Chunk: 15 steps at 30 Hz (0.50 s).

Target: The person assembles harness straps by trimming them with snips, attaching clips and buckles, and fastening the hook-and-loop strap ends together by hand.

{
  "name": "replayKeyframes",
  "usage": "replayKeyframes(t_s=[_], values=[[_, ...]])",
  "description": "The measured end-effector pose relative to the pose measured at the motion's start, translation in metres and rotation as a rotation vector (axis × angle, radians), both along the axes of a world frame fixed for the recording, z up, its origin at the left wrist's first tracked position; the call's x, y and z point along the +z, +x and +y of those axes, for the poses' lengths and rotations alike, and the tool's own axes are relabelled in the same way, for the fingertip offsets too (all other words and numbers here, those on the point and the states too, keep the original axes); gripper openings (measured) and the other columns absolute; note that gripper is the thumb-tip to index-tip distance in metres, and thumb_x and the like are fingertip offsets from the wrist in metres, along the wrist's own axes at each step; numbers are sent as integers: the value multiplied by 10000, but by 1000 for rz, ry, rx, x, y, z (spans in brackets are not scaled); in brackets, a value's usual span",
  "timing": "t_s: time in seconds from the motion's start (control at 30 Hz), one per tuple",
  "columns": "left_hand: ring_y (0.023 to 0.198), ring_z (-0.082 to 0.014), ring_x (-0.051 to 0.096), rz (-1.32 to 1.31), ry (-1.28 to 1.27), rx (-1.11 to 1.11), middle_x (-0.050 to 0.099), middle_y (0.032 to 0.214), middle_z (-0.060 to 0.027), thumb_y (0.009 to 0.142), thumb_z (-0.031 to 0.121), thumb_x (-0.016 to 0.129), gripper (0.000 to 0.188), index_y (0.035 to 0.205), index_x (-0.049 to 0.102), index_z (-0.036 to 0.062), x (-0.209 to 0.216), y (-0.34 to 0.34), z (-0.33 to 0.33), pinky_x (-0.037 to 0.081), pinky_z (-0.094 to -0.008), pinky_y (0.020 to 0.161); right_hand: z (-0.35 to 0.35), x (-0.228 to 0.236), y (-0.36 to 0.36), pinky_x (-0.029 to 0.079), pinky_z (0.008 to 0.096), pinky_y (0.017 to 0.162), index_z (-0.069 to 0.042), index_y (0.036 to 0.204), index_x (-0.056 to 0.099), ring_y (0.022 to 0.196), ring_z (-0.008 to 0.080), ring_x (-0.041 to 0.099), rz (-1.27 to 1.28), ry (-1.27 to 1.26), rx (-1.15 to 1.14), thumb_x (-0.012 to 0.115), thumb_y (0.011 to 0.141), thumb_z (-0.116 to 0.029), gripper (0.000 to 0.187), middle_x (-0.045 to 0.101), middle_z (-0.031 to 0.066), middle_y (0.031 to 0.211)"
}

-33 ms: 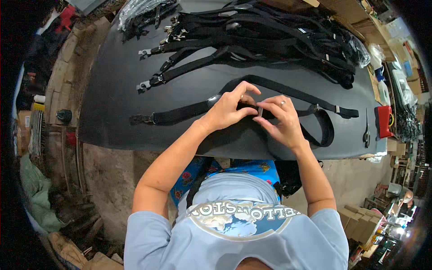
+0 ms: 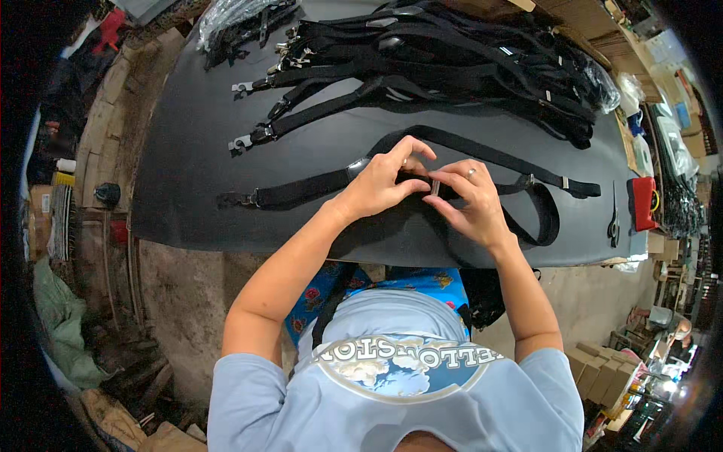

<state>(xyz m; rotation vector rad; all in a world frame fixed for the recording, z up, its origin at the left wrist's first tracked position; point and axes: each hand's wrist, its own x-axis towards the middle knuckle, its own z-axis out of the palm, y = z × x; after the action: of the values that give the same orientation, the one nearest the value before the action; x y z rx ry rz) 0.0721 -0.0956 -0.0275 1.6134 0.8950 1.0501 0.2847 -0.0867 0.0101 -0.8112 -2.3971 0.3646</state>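
Observation:
A pair of black suspenders [image 2: 305, 190] lies along the near part of the dark table, with a dark clip [image 2: 239, 199] at its left end. My left hand [image 2: 380, 181] is closed at the middle of the strap, thumb and fingers bent around the black band. Close beside it, my right hand [image 2: 473, 197] pinches a small metal slide buckle [image 2: 435, 186] between thumb and fingers. The strap between the hands is partly hidden by the fingers. Right of my right hand, the band curls into a loop [image 2: 556, 218], and another strap length [image 2: 482, 151] runs behind both hands.
Several black suspenders with clips are heaped [image 2: 452, 68] across the back of the table [image 2: 188, 166]. Clear plastic wrap [image 2: 226, 19] lies at the far left. Scissors [image 2: 614, 222] and a red holder [image 2: 642, 203] sit at the right edge. Cartons [image 2: 602, 373] stand lower right.

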Motion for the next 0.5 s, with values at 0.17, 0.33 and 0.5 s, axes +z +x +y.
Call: replayKeyframes(t_s=[0.17, 0.33, 0.5], values=[[887, -143, 658, 18, -8, -9, 671, 898, -97, 829, 1, 692, 378, 1157, 507, 25, 5, -5, 1, 500, -290, 790, 5, 2, 0, 457, 424, 907, -58, 1024, 666, 924, 276, 606, -29, 35, 46, 806, 713, -159, 356, 643, 86, 949], [866, -134, 650, 12, -41, -25, 668, 878, -85, 823, 9, 698, 380, 1156, 514, 25, 8, -10, 4, 498, -292, 785, 6, -4, 5, 462, 438, 949, -55, 1001, 683, 916, 269, 626, -10, 54, 31, 812, 721, -173, 331, 650, 83, 919], [942, -158, 654, 54, -43, -38, 688, 987, -121, 953, 64, 531, 300, 1248, 543, 15, 19, -17, 6, 500, -308, 865, 7, -5, 6, 469, 444, 949, -53, 997, 685, 915, 270, 629, -3, 38, 30, 815, 718, -164, 327, 650, 84, 919]])
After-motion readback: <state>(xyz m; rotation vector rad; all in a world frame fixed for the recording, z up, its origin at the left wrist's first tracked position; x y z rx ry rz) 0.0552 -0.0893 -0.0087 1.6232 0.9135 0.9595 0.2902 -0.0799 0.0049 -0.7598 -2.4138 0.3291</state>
